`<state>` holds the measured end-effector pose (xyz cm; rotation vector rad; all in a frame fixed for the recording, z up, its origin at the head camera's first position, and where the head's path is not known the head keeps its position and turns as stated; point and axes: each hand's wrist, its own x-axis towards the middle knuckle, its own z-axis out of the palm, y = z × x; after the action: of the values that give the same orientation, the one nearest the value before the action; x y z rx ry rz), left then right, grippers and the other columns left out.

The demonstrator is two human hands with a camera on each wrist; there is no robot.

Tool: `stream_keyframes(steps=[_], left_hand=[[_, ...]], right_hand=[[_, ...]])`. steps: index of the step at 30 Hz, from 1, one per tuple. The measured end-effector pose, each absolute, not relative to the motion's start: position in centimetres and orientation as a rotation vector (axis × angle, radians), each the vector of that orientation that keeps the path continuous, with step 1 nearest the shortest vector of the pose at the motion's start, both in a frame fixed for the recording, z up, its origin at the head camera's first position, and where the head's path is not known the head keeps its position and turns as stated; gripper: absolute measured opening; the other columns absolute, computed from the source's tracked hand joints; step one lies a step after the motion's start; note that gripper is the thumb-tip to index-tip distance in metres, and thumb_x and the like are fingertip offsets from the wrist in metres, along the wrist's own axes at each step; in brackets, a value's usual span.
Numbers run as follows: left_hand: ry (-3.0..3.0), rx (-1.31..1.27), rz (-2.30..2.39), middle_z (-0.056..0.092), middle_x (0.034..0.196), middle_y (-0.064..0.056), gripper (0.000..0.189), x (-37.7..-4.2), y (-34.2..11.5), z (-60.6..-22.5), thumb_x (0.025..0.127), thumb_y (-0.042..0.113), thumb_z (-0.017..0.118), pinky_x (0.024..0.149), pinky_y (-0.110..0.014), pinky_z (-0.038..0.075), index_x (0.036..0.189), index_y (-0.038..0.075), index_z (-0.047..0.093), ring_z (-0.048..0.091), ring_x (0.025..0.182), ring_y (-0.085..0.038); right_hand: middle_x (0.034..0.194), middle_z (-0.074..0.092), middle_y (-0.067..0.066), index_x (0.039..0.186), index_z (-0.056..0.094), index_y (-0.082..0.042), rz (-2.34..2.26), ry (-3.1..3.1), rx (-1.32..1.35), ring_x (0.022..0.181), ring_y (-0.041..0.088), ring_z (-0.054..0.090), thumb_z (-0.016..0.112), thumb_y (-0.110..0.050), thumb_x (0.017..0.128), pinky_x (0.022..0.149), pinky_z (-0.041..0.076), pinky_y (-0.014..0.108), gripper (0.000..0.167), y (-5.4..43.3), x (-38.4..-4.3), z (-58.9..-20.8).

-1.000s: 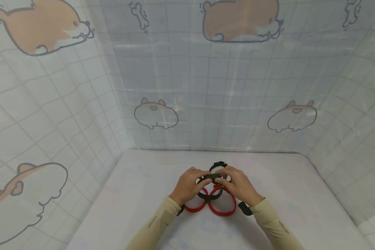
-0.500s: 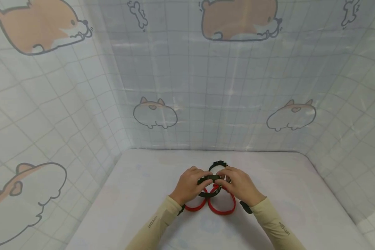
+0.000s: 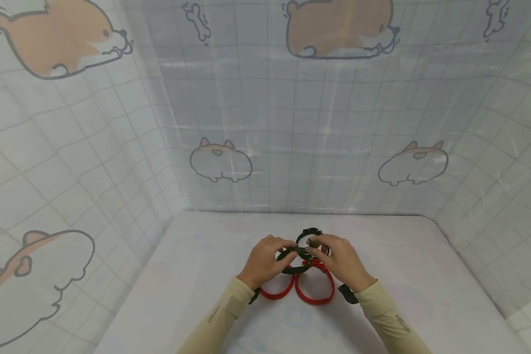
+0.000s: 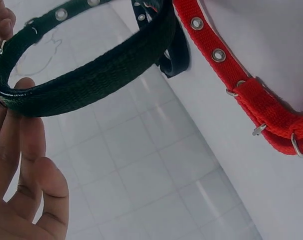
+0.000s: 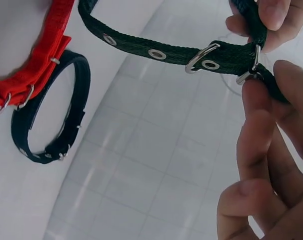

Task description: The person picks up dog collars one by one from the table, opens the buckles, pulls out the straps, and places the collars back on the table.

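A dark green pet collar [image 3: 295, 270] with metal eyelets is held in a loop above the table between both hands. My left hand [image 3: 265, 260] pinches the collar band between thumb and fingers, near the buckle end. My right hand [image 3: 341, 260] grips the short strap end by the silver buckle [image 5: 250, 75], thumb against fingertips. A D-ring [image 5: 199, 59] hangs on the band beside the buckle in the right wrist view. Whether the strap is threaded through the buckle, I cannot tell.
Two red collars [image 3: 315, 301] lie looped on the white table [image 3: 203, 255] under and nearer than the hands. Another dark collar [image 5: 80, 100] rests behind them. A tile-patterned curtain with cartoon dogs [image 3: 265, 123] encloses the back and sides.
My right hand's fingers have parted a little from the left thumb, and the strap end now stands up between them. The green collar has tilted and shifted slightly left.
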<state>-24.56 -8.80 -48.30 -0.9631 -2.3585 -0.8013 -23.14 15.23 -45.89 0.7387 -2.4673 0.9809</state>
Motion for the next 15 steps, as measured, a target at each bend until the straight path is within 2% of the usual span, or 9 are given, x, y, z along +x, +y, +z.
stream_keyframes(steps=[4, 7, 11, 15], left_hand=[[-2.316, -0.984, -0.774, 0.073, 0.11, 0.007, 0.02, -24.4, -8.2, -48.2, 0.094, 0.025, 0.073, 0.084, -0.03, 0.051, 0.113, 0.019, 0.076, 0.062, 0.096, -0.015], [-2.292, -0.999, -0.734, 0.071, 0.111, 0.005, 0.016, -24.4, -7.5, -47.9, 0.094, 0.025, 0.072, 0.092, -0.034, 0.049, 0.108, 0.019, 0.078, 0.06, 0.103, -0.016], [-2.297, -0.979, -0.645, 0.071, 0.108, 0.005, 0.017, -24.4, -6.8, -47.6, 0.096, 0.032, 0.072, 0.091, -0.035, 0.049, 0.101, 0.018, 0.081, 0.059, 0.104, -0.016], [-2.3, -0.968, -0.6, 0.073, 0.102, 0.005, 0.015, -24.3, -6.7, -47.6, 0.093, 0.032, 0.076, 0.088, -0.033, 0.05, 0.097, 0.019, 0.083, 0.059, 0.1, -0.016]], right_hand=[[0.088, 0.069, -0.018, 0.104, 0.077, -0.023, 0.972, -2.479, 0.709, 0.067, 0.001, 0.054, 0.082, -0.026, 0.087, 0.056, 0.046, 0.023, 0.018, 15.2, -23.1, -46.0], [0.087, 0.069, -0.017, 0.104, 0.077, -0.023, 0.953, -2.481, 0.697, 0.067, 0.001, 0.054, 0.081, -0.027, 0.088, 0.055, 0.045, 0.023, 0.017, 15.0, -23.1, -46.0], [0.089, 0.07, -0.014, 0.103, 0.078, -0.021, 0.956, -2.47, 0.701, 0.068, 0.002, 0.055, 0.081, -0.026, 0.088, 0.056, 0.047, 0.023, 0.016, 14.8, -22.9, -45.9], [0.092, 0.072, -0.014, 0.103, 0.078, -0.021, 0.996, -2.463, 0.703, 0.069, 0.002, 0.056, 0.082, -0.025, 0.087, 0.058, 0.049, 0.023, 0.017, 14.7, -22.8, -45.9]])
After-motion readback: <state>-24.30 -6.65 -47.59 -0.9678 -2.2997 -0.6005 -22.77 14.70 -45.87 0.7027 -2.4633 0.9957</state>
